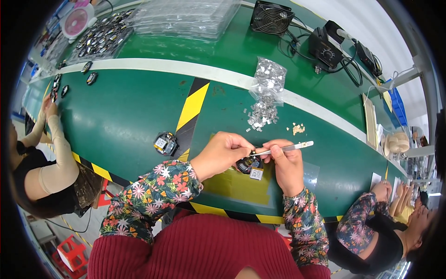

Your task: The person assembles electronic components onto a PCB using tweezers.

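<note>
My right hand (289,169) grips a pair of silver tweezers (299,146), whose thin tips point left toward my left fingers. Thumb and fingertips of my left hand (223,154) are pinched together at the tweezer tips; what sits between them is too small to make out. Just below both hands lies a round black electronic device (243,165), its inside exposed and partly covered by my fingers. A small silver-white rectangular part (256,174) sits at its lower right edge. Under them is a translucent yellow sheet (232,189) on the green table.
A similar round device (166,143) lies left of my hands. Beyond them are a heap of small silver pieces (263,114), a plastic bag (269,76) and small tan pieces (298,129). A fan (272,19) and black control box (325,49) stand farther back. Co-workers sit on both sides.
</note>
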Tool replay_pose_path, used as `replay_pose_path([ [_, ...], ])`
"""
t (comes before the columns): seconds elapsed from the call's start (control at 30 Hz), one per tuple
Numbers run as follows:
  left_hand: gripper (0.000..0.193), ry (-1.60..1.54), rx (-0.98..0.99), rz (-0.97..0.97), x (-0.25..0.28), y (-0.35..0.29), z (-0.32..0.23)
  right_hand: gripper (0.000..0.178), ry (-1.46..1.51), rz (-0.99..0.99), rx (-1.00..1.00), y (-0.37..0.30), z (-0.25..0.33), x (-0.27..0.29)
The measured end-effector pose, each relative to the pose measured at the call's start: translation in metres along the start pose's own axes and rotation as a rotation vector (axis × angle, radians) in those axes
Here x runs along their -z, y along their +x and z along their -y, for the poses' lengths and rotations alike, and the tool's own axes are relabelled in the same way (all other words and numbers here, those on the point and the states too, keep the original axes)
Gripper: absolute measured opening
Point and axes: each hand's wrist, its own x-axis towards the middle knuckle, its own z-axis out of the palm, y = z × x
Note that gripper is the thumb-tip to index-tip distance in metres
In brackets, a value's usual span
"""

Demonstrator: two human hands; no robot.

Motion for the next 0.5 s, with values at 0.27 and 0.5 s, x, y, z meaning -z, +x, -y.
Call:
replay_pose_path([
  [0.27, 0.013, 0.034, -0.032, 0.004, 0.0005, 0.003, 0.0046, 0.018, 0.016, 0.049, -0.071, 0.0019, 0.0021, 0.0032],
  [0.5, 0.014, 0.058, 0.004, 0.029, 0.0014, 0.0028, 0.002, 0.021, 0.042, 0.033, -0.098, 0.0031, 0.0047, 0.0007],
])
